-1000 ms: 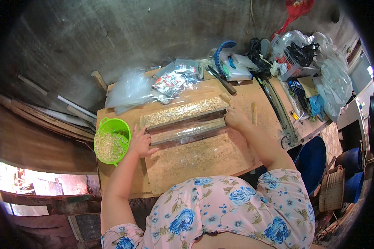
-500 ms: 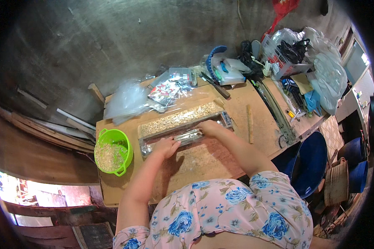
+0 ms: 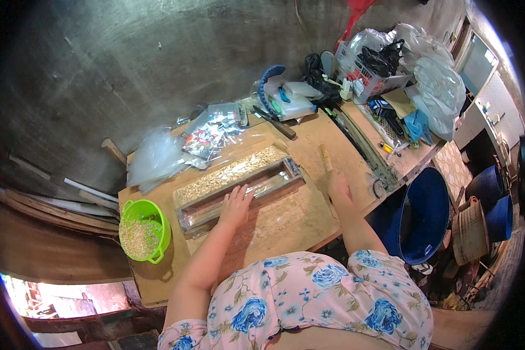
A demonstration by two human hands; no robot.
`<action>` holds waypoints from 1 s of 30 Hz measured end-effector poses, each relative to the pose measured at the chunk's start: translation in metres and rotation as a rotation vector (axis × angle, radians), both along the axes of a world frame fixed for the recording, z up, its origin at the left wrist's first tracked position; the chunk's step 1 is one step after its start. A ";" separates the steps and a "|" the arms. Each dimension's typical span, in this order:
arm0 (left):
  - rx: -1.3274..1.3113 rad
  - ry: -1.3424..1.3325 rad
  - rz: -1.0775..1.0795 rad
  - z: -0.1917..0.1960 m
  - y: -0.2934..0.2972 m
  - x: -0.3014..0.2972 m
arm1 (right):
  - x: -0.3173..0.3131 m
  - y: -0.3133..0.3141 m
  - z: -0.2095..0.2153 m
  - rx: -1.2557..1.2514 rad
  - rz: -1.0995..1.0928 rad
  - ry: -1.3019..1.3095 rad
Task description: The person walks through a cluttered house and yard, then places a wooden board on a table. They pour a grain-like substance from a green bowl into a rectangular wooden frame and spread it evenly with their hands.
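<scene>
A long, narrow wooden frame (image 3: 204, 220) lies aslant on the table, with clear plastic film (image 3: 268, 185) inside it. My left hand (image 3: 235, 206) rests on the film in the frame, fingers extended and slightly apart. To the right, my right hand (image 3: 339, 186) is closed around the near end of a thin wooden stick (image 3: 324, 156), whose far end points away from me. Just beyond the frame lies a long slab of pale, chopped pieces (image 3: 230, 173). At the left stands a bright green basin (image 3: 165, 233) with similar loose pieces in it.
Clear plastic sheets (image 3: 151, 164) and printed packets (image 3: 207, 137) lie at the table's back left. A knife (image 3: 283, 127) sits near the back. A crate (image 3: 385, 83) with plastic bags stands at the back right. Blue barrels (image 3: 424, 216) stand beyond the table's right edge.
My right hand has left the frame and moved right onto the wooden stick. My left hand stays at the frame, its fingers now flatter on the film. The view has shifted right.
</scene>
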State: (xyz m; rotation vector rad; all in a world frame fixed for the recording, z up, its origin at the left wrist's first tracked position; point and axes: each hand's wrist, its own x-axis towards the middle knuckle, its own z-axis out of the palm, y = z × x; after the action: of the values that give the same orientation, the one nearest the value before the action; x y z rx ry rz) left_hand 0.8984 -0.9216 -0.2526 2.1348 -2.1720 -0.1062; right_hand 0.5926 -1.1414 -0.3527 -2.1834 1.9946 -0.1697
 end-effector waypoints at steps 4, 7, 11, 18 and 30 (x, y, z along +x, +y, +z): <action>0.060 -0.018 0.054 0.023 -0.002 -0.004 | 0.003 0.006 0.038 0.092 0.093 -0.056; 0.028 -0.047 0.125 0.015 0.000 0.007 | -0.004 0.020 0.063 0.068 0.140 -0.303; 0.051 -0.035 0.160 0.005 0.008 0.026 | 0.035 0.096 0.154 0.162 0.525 -0.592; 0.058 -0.038 0.221 -0.001 0.009 0.035 | 0.084 0.103 0.114 0.034 0.620 -0.510; 0.069 0.020 0.354 0.001 0.073 0.073 | 0.088 0.104 0.084 -0.153 0.571 -0.694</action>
State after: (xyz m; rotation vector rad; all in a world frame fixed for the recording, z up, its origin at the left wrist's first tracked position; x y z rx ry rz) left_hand 0.9711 -0.8484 -0.2520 2.5042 -1.7690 -0.1761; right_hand 0.6811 -1.0375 -0.2684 -2.2447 0.9863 -0.8700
